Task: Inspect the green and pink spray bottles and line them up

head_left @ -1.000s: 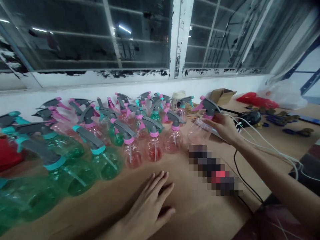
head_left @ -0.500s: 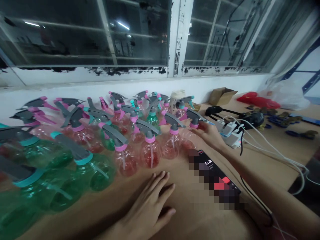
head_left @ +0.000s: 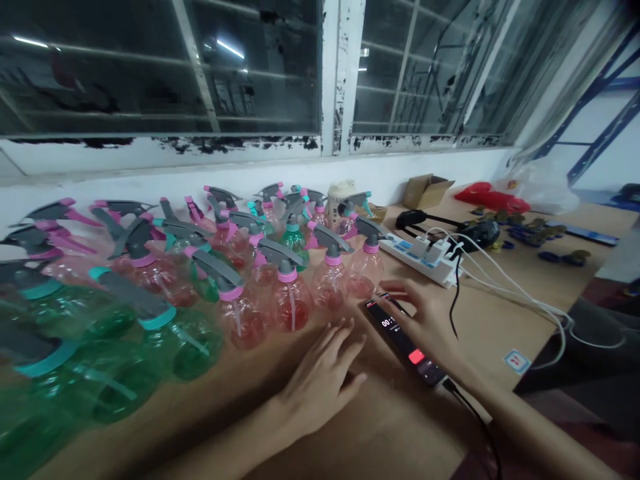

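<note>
My left hand [head_left: 320,377] lies flat on the brown table [head_left: 390,427], fingers stretched out and empty. My right hand [head_left: 425,317] is spread open beside a black phone [head_left: 406,341] whose screen is lit, fingers apart and touching or just above its far end. Several pink spray bottles [head_left: 290,300] with grey triggers stand in rows just beyond both hands. The nearest pink bottle [head_left: 365,270] stands behind my right hand. Green spray bottles [head_left: 190,337] stand at the left.
A white power strip [head_left: 423,257] with plugs and white cables [head_left: 505,287] lies right of the bottles. A black cable runs from the phone toward me. A cardboard box [head_left: 427,190], red bag [head_left: 493,199] and small dark parts [head_left: 540,233] sit at the far right. Windows back the table.
My right hand let go of the pink bottle it set down among the others and came back to the phone. The left hand slid slightly forward.
</note>
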### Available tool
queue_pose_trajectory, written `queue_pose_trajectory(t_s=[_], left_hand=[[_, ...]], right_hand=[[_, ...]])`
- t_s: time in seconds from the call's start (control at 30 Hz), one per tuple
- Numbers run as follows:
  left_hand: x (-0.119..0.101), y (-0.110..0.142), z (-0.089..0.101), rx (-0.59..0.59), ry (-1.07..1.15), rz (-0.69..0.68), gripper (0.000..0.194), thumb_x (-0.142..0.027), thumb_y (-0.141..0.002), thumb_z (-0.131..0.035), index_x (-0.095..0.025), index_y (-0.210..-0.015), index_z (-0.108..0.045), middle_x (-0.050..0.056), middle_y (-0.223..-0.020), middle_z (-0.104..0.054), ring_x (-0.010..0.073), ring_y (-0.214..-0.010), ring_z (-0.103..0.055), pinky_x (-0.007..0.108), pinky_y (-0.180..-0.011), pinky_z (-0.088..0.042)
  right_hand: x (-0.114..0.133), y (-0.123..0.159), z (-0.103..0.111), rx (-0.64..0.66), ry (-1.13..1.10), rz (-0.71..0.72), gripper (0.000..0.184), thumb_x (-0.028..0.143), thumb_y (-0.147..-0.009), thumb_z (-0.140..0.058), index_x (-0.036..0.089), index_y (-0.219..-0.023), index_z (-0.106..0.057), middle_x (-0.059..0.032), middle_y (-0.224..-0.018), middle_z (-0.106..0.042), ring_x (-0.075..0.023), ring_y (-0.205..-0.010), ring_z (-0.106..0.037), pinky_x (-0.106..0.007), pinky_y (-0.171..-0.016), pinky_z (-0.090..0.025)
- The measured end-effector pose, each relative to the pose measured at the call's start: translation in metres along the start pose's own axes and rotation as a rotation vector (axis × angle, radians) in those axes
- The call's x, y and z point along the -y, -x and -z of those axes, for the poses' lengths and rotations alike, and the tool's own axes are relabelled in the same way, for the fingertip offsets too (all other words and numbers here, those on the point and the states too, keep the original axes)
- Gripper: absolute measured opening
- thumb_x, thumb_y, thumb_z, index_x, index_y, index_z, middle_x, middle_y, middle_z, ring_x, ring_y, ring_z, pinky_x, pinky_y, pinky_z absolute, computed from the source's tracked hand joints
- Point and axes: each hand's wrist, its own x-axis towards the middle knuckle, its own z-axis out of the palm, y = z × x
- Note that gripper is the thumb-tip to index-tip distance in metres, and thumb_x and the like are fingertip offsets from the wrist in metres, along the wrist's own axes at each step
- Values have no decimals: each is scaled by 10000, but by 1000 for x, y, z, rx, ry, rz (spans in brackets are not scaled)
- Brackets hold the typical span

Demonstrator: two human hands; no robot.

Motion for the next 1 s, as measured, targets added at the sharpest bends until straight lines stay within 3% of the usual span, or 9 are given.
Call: queue_pose_trajectory(t_s=[0.13, 0.27, 0.5, 0.6, 0.67, 0.73, 0.83, 0.9, 1.0], left_hand=[[-6, 22, 26, -55, 8, 16, 416, -262, -906, -575, -153, -1293, -468, 149, -1368, -461, 301, -1278, -418, 473, -1013, -412], [-11, 80, 71, -104, 80, 111, 308, -235, -921, -541, -198, -1225, -509, 78, -1219, -566, 235, -1142, -546, 394, -957, -473], [-12, 233, 156, -247, 33, 472, 248, -252, -953, -457, -287, -1171, -570, -1, -1091, -635, 190, -973, -633, 312, -848, -514], [-7, 312, 185, -390, -61, 678, 211, -328, -940, -495, -311, -1119, -605, -15, -1054, -644, 214, -936, -650, 337, -808, -530], [-3, 364, 201, -597, -63, 836, 222, -400, -916, -515, -289, -1079, -619, 0, -1022, -655, 220, -847, -670, 288, -621, -557], [4, 412, 215, -779, -30, 998, 268, -464, -877, -545, -250, -1016, -626, 31, -1018, -654, 233, -803, -670, 276, -526, -541], [23, 468, 231, -986, -94, 1097, 412, -538, -799, -579, -204, -1040, -564, 72, -1027, -614, 282, -938, -623, 387, -693, -548], [42, 493, 234, -1050, -126, 1136, 571, -565, -725, -621, -183, -1129, -494, 120, -1127, -551, 331, -1042, -564, 459, -752, -522], [72, 512, 228, -1039, -94, 1152, 699, -564, -651, -679, -170, -1181, -449, 154, -1220, -491, 360, -1104, -524, 513, -843, -470]], right_hand=[[44, 29, -16, 197, -70, 103, 123, 290, -874, -559, 215, -917, -647, -40, -900, -698, -185, -845, -658, -332, -764, -520], [90, 43, -52, 414, -156, 215, 103, 253, -881, -546, 224, -918, -637, -9, -872, -710, -163, -825, -671, -300, -755, -516], [185, 75, -145, 731, -228, 414, 114, 233, -868, -557, 279, -920, -648, 22, -902, -721, -172, -841, -675, -301, -758, -525], [231, 94, -188, 781, -272, 491, 110, 233, -851, -579, 271, -930, -645, 5, -901, -710, -177, -820, -672, -308, -736, -536], [262, 108, -216, 802, -319, 528, 137, 221, -837, -592, 263, -959, -637, -6, -919, -703, -175, -813, -668, -319, -748, -539], [291, 121, -242, 826, -374, 545, 173, 218, -821, -608, 259, -989, -628, -14, -948, -702, -175, -814, -665, -331, -765, -540], [326, 140, -278, 852, -434, 538, 205, 230, -809, -619, 242, -1014, -614, -36, -992, -699, -187, -856, -659, -365, -814, -533], [341, 151, -302, 877, -447, 525, 216, 241, -811, -616, 215, -1025, -608, -63, -1002, -697, -196, -876, -657, -381, -824, -534], [351, 162, -336, 953, -451, 503, 261, 232, -808, -615, 182, -1064, -606, -101, -993, -702, -201, -849, -673, -376, -767, -561]])
